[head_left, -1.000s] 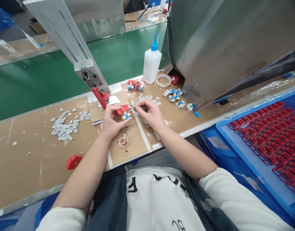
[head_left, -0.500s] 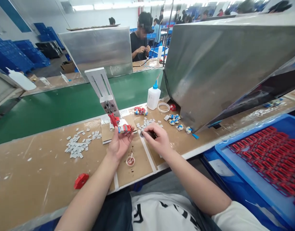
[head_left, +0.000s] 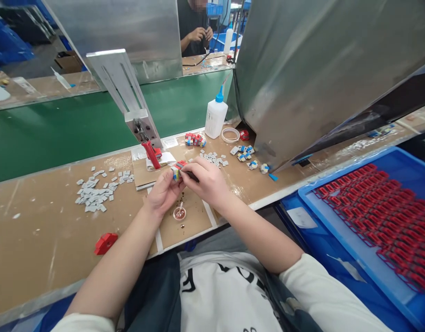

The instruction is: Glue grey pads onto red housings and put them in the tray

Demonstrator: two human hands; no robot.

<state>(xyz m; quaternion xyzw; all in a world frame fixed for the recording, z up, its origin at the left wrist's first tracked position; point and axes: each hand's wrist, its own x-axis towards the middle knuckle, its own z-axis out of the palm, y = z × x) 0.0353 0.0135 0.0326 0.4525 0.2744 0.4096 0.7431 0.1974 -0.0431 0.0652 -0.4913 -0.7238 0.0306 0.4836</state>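
Delicately, the left hand [head_left: 164, 192] pinches a block [head_left: 175, 173]; just beside, the right hand [head_left: 208, 182] pinches a dark tool [head_left: 190, 175], seemingly working the block; the next move needs precision.

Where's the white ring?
In the head view, the white ring lies right of centre on the bench, between a white bottle and a red piece.

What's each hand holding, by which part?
Left hand: small red, white and yellow block, by its lower side. Right hand: slim dark tool, by its shaft; exact contacts hidden.
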